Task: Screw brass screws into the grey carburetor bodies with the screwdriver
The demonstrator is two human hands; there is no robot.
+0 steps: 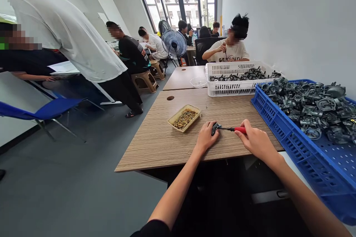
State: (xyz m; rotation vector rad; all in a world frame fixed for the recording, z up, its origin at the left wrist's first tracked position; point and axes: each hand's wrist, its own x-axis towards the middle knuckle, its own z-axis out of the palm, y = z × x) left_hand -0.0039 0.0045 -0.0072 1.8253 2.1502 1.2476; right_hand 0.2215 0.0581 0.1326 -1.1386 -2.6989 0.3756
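Near the front of the wooden table, my left hand (206, 136) is closed around a small dark metal part (215, 129), which looks like a carburetor body; the fingers cover much of it. My right hand (255, 139) grips the red handle of a screwdriver (239, 130). Its dark shaft points left, and the tip meets the metal part, though the exact contact spot is too small to make out. Just beyond my left hand sits a cream plastic tray (170, 121) holding many small brass-coloured pieces.
To the right, a blue crate (274, 127) is heaped with carburetors (311, 105). A white basket (233, 90) with similar parts stands at the table's far side, a clear round lid (198, 82) beside it. Across sits a co-worker (228, 50); another person (69, 37) leans at the left.
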